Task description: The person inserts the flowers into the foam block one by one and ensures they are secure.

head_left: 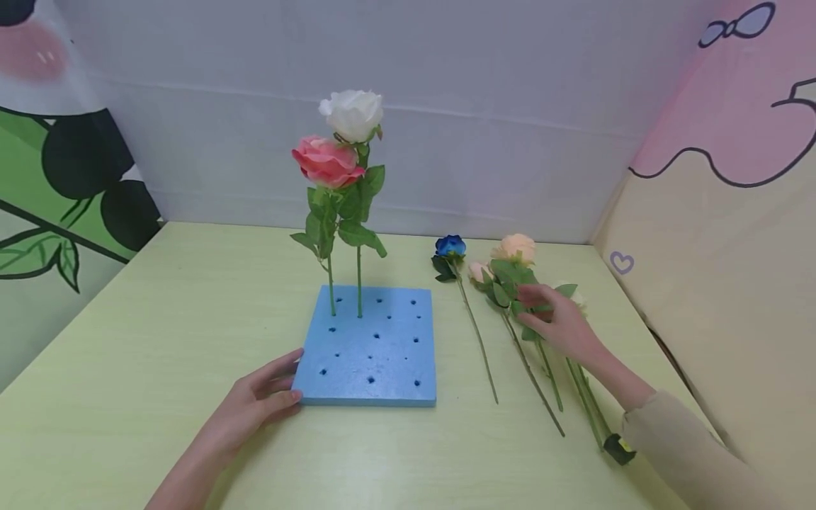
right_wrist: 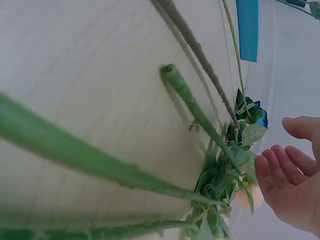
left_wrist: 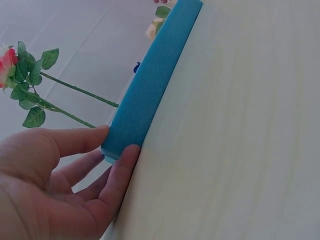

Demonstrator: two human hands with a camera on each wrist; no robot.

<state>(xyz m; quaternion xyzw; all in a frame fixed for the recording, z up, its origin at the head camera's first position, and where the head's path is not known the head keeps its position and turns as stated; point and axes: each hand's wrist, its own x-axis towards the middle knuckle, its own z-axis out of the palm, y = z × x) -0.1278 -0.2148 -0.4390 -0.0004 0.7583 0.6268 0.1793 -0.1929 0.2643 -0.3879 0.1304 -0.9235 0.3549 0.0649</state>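
My left hand [head_left: 261, 393] holds the front left corner of a blue foam board [head_left: 395, 368] dotted with holes. In the left wrist view the thumb [left_wrist: 82, 140] lies at the board's upper edge and a finger at its lower edge. A pink rose [head_left: 328, 163] and a white rose [head_left: 353, 115] stand upright in holes at the board's back left. My right hand [head_left: 561, 322] hovers over the leaves of the flowers lying at the right, its fingers loosely curved and holding nothing. Below it lie a peach rose [head_left: 516, 248] and a pale pink rose [head_left: 479, 273].
A blue rose [head_left: 450, 246] lies between the board and the other loose flowers. Farther right, several green stems [head_left: 586, 400] lie together, with a black piece [head_left: 618, 450] at their lower end. A pale curtain [head_left: 484, 163] closes off the table's back.
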